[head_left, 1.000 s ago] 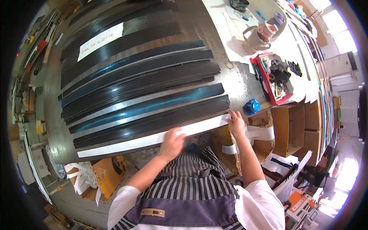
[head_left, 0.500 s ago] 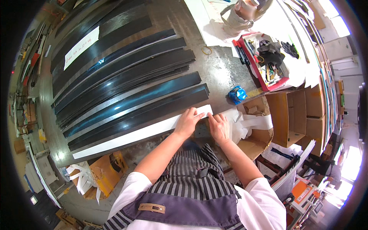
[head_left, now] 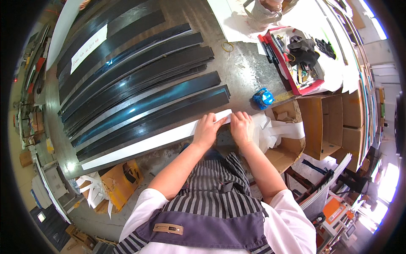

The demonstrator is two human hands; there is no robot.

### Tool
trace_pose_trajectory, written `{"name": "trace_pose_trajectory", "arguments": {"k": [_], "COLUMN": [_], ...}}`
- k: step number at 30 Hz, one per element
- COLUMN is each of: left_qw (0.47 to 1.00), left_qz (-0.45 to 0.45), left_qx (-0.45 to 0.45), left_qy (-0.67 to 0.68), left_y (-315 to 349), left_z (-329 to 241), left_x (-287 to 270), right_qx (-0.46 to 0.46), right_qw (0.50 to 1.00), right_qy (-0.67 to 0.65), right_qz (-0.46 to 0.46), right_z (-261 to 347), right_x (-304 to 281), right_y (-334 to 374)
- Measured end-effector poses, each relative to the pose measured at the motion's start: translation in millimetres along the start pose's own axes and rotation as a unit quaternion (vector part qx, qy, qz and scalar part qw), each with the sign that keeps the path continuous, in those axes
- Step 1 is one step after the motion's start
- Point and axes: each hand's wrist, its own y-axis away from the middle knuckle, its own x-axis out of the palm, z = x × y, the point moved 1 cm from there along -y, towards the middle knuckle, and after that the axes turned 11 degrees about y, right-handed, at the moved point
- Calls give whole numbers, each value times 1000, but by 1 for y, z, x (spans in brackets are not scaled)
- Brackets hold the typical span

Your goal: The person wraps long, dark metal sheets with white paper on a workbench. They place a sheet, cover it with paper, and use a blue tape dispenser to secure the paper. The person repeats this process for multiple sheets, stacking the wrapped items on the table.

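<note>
A long white strip [head_left: 146, 144] lies along the table's near edge, slanting up to the right. Near its right end my left hand [head_left: 206, 130] presses it, fingers bent and thumb reaching toward the tip. My right hand [head_left: 241, 128] is closed at the very end of the strip, pinching its corner; the fingertips partly hide that edge. Just beyond the strip lie several long black strips [head_left: 156, 118], laid side by side in stacks. A handwritten white paper [head_left: 89, 48] rests on the farther ones.
A blue roll [head_left: 263, 98] sits near the table's right corner, beyond it a red box [head_left: 311, 89] of tools and gloves. Cardboard boxes with white scraps stand below the edge at right [head_left: 289, 158] and left [head_left: 120, 192]. Another person's hand [head_left: 84, 3] shows at far left beside a white sheet [head_left: 63, 29].
A white sheet and another person's hand have come into view at the far left. My view has shifted slightly; both my hands stay at the strip's right end.
</note>
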Motion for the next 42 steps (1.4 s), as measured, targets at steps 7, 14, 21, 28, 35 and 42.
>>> {"name": "trace_pose_trajectory", "arguments": {"k": [7,14,21,28,35,42], "left_qw": [1000,1000,1000,999,999,984], "left_qz": [2,-29,-22,-6,-19,-128], "left_qx": [-5,8,3,-35,-18,-56], "left_qy": [-10,1,0,18,32,109], "left_y": [1,1,0,-1,-1,-12], "left_z": [-1,2,-2,-4,-4,-11], "left_x": [-1,2,-3,-2,-2,4], "right_qx": [28,79,25,-70,142,148], "right_qw": [997,991,999,997,950,968], "right_qy": [-45,-100,-41,-42,-277,-154], "right_qz": [-56,-34,0,1,25,136], "right_z": [3,0,-3,-8,-18,-16], "right_x": [2,6,9,7,2,3], "right_y": [-4,-9,-23,-9,-14,-28]}}
